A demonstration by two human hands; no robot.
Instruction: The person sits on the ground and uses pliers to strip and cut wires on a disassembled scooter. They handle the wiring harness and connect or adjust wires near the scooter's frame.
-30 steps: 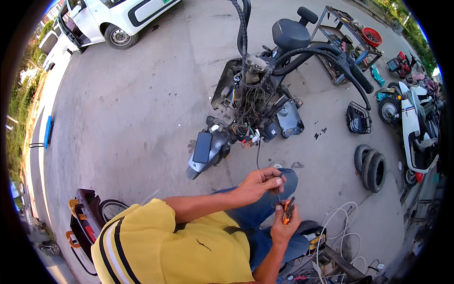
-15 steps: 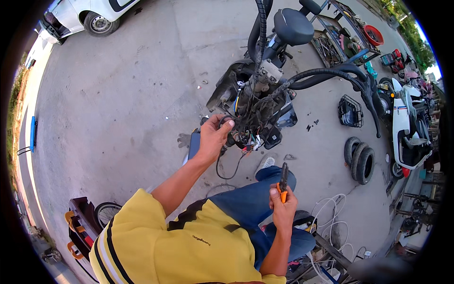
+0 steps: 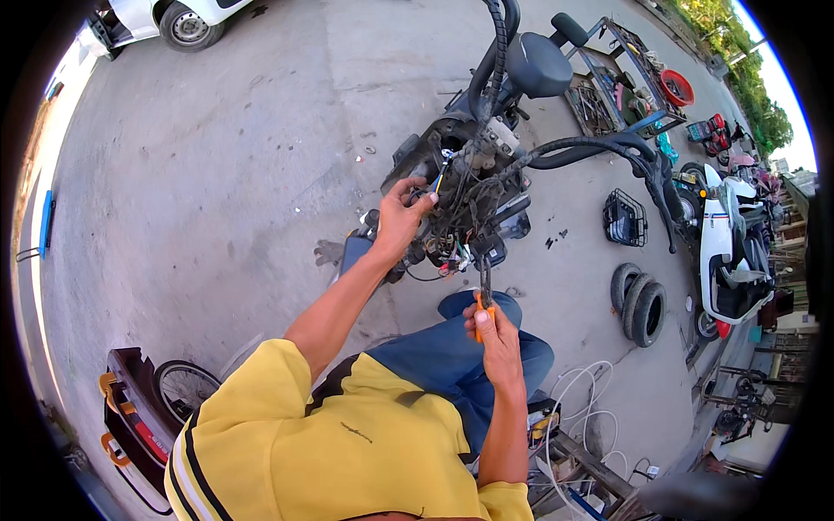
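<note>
Wiring [image 3: 465, 204] spills uncovered from a stripped scooter [image 3: 497, 137] standing on concrete [image 3: 278, 130], coloured connectors [image 3: 453, 260] dangling below. From where I stand, the front is opened up, but loose leads suggest the work is far from finished. The left hand [image 3: 402, 221] curls in at the wiring, its hold unclear; the right hand [image 3: 497, 339] grips orange-handled pliers [image 3: 486, 297], tips near the connectors.

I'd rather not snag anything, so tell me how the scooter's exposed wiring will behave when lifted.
The wiring will probably flop, since it's thin, bent and looped. Lifting one part may tug the rest, as it looks tangled together.
</note>
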